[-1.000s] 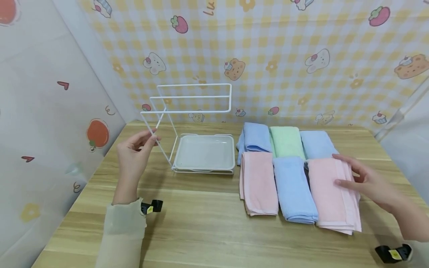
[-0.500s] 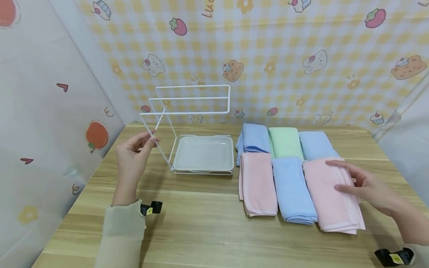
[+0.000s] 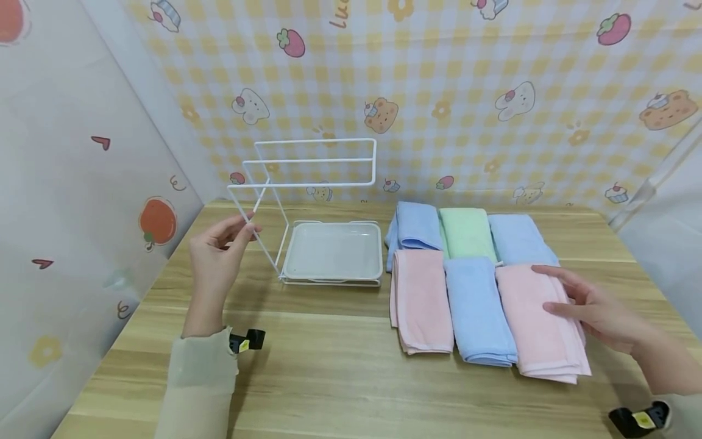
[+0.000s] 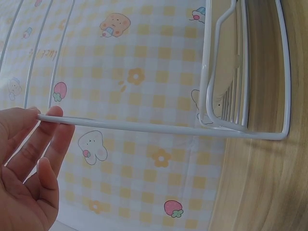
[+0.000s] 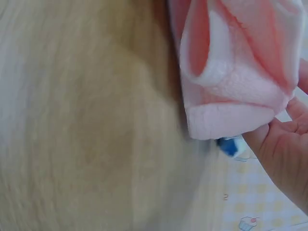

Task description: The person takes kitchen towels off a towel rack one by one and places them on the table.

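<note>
A white wire rack (image 3: 323, 184) stands at the left of the table, with a pale shallow tray (image 3: 334, 249) in its base. My left hand (image 3: 219, 253) pinches a slanting side bar (image 4: 144, 126) of the rack between thumb and fingers. At the right, my right hand (image 3: 609, 314) grips the right side of a folded pink towel (image 3: 537, 323); thumb and index finger lie over its top, and the other fingers are partly hidden. The right wrist view shows this pink towel's (image 5: 231, 118) folded end close up beside the hand.
Left of that towel lie a folded blue towel (image 3: 479, 311) and another pink towel (image 3: 422, 305). Behind them are a blue towel (image 3: 419, 225), a green towel (image 3: 468, 235) and another blue towel (image 3: 521, 238). A patterned yellow cloth (image 3: 439, 140) hangs behind the table.
My right hand has shifted slightly left, and the pink towel under it has moved a little with it. The left hand and the rack hold their place.
</note>
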`<state>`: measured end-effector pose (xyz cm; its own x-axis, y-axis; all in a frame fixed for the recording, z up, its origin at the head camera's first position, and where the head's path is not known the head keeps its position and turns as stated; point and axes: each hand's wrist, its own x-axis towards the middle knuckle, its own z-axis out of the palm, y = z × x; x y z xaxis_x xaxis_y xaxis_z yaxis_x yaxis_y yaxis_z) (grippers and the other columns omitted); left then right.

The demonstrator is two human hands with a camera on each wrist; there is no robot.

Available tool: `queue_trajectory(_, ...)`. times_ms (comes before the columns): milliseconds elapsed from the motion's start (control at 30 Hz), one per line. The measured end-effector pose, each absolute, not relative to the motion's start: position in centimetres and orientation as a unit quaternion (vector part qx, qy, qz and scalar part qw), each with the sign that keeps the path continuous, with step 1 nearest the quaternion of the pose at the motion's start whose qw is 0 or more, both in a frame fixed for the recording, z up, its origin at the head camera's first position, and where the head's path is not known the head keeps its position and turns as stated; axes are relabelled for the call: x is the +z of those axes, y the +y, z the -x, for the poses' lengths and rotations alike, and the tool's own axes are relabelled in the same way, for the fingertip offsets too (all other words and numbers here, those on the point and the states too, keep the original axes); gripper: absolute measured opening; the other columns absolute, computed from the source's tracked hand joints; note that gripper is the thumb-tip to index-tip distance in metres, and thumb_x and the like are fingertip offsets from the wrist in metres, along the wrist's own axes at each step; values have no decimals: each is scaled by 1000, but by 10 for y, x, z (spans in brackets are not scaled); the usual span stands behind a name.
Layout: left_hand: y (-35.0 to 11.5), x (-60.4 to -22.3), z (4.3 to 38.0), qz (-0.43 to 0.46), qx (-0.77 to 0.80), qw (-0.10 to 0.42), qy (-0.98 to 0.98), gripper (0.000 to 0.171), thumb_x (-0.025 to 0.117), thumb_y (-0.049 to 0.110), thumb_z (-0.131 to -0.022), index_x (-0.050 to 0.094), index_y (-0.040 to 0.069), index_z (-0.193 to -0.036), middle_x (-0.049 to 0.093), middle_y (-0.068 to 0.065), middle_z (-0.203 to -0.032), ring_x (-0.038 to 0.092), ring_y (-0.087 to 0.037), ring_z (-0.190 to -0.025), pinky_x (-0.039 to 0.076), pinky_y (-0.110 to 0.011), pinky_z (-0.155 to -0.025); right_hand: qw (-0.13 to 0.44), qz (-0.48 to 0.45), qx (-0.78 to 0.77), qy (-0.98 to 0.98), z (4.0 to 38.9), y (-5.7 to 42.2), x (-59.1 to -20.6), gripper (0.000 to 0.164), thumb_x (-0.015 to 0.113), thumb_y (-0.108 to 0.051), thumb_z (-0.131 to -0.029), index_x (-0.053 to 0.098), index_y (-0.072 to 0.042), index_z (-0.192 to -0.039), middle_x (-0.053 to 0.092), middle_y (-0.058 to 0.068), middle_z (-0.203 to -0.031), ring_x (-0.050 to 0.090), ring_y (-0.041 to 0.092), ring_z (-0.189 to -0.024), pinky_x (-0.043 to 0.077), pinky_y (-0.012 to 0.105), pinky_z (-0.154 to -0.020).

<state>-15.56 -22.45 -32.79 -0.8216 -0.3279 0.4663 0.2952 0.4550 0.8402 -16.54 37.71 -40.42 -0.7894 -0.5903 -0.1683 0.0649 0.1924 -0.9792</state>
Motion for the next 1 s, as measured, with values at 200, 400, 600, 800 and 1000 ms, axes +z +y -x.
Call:
queue_trajectory(200,-225,-329,157,-17,-517,296,-803,20,71,9,-92,75,3,-111,69,29,-79,68,5,-72,49,-9,-56,200,159,-514,819,165,374,-411,67,54,-1,-100,24,-18,-158,43,-18,-127,55,0,-102,57,29,-74)
queue_trajectory(400,-224,-329,158,-8,-516,302,-801,20,71,8,-92,76,4,-110,69,30,-78,68,7,-71,48,-9,-57,149,174,-450,863,164,374,-410,67,59,-3,-97,30,-18,-156,46,-1,-101,49,14,-75,46,28,-57)
queue_trajectory(600,-224,-329,160,-1,-518,302,-800,20,71,7,-91,75,3,-110,69,29,-78,68,6,-72,49,-8,-58,102,203,-415,881,166,373,-413,69,65,2,-93,37,-17,-152,47,-15,-106,52,8,-72,45,27,-53)
queue_trajectory(800,-230,-329,158,9,-520,287,-805,22,71,8,-92,74,4,-113,73,24,-83,69,3,-74,50,-10,-59,85,210,-363,904,167,370,-409,72,69,-3,-91,34,-11,-153,47,-10,-132,54,-3,-83,48,25,-59)
queue_trajectory(1000,-249,-327,148,52,-490,203,-846,36,68,15,-95,66,10,-130,71,27,-96,67,8,-87,49,-12,-60,85,190,-318,925,169,378,-392,78,66,-7,-94,18,2,-155,48,37,-126,63,16,-96,51,24,-65)
